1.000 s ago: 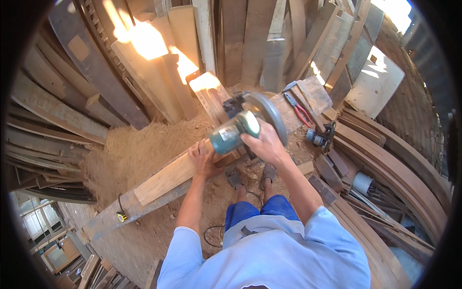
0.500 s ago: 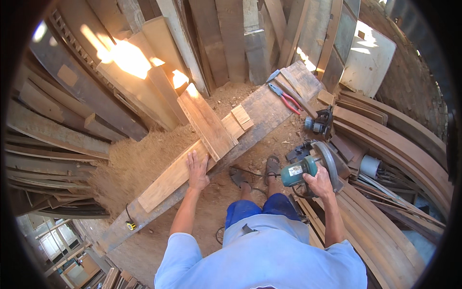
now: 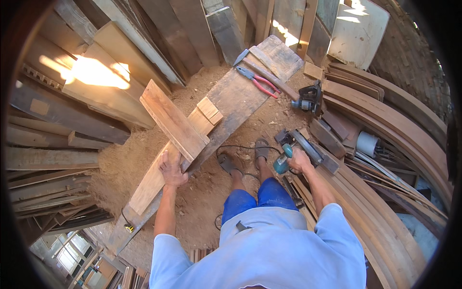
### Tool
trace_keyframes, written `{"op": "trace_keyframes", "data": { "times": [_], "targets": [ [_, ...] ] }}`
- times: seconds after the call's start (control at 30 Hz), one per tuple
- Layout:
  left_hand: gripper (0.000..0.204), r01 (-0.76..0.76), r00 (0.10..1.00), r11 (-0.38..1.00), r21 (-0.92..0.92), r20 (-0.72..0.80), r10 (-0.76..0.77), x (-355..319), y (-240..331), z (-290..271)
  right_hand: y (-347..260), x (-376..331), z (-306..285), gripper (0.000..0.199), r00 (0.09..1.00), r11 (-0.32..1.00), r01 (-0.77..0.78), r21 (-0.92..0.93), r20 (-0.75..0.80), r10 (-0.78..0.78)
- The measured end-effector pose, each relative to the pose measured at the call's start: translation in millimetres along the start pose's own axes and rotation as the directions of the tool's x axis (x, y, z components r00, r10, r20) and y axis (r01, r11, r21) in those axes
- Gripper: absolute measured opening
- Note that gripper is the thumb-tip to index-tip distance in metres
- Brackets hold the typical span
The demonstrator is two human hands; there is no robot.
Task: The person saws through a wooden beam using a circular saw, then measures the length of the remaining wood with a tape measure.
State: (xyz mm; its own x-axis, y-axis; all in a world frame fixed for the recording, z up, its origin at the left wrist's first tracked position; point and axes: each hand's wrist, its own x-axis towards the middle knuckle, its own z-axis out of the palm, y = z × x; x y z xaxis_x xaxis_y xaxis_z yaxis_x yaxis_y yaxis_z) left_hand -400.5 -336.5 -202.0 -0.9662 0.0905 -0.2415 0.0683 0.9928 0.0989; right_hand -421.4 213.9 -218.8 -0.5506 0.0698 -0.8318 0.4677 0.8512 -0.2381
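Observation:
My left hand (image 3: pixel 172 169) rests flat on a long pale wooden plank (image 3: pixel 153 179) that lies along a grey work board (image 3: pixel 231 103). A shorter reddish plank (image 3: pixel 172 119) lies across it, and a small cut-off block (image 3: pixel 209 109) sits beside that. My right hand (image 3: pixel 299 161) grips the teal handle of a circular saw (image 3: pixel 294 150), which sits low at my right on the curved boards. My sandalled feet (image 3: pixel 246 158) stand on the sawdust between the board and the saw.
Red-handled pliers (image 3: pixel 258 81) and a hammer (image 3: pixel 263 71) lie on the far end of the work board. Another power tool (image 3: pixel 308 100) sits beyond it. Stacked planks surround the spot, with curved boards (image 3: pixel 385 159) at right. A yellow clamp (image 3: pixel 128 227) holds the board's near end. A cord (image 3: pixel 240 148) loops by my feet.
My right hand carried the saw from the plank down to the right, onto the curved boards. My left hand stayed on the plank, and the view tilted.

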Motion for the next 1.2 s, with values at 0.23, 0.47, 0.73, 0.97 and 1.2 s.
{"op": "trace_keyframes", "data": {
  "times": [0.23, 0.47, 0.73, 0.97, 1.2],
  "targets": [
    [0.103, 0.069, 0.993, 0.998, 0.002, 0.101, -0.069, 6, 6, -15, -20, 33, -1, 0.041, 0.999, 0.993, -0.051, -0.106, 0.0, 0.051],
    [0.101, 0.017, 1.0, 1.0, -0.003, 0.018, -0.017, 1, 1, -2, -43, 132, 37, 0.032, 0.999, 0.951, 0.024, -0.307, -0.025, -0.033],
    [0.105, -0.173, 0.977, 0.985, 0.012, -0.127, 0.173, 0, -14, 12, -29, 311, 115, 0.024, 0.971, 0.892, 0.072, -0.446, -0.173, -0.165],
    [0.098, -0.189, 0.963, 0.978, 0.093, -0.176, 0.203, 4, -8, 15, -26, 390, 197, 0.029, 0.959, 0.868, 0.102, -0.485, -0.183, -0.215],
    [0.097, -0.262, 0.958, 0.957, 0.128, -0.082, 0.273, 5, -14, 11, -8, 386, 280, 0.033, 0.965, 0.848, 0.174, -0.501, -0.083, -0.247]
  ]
}}
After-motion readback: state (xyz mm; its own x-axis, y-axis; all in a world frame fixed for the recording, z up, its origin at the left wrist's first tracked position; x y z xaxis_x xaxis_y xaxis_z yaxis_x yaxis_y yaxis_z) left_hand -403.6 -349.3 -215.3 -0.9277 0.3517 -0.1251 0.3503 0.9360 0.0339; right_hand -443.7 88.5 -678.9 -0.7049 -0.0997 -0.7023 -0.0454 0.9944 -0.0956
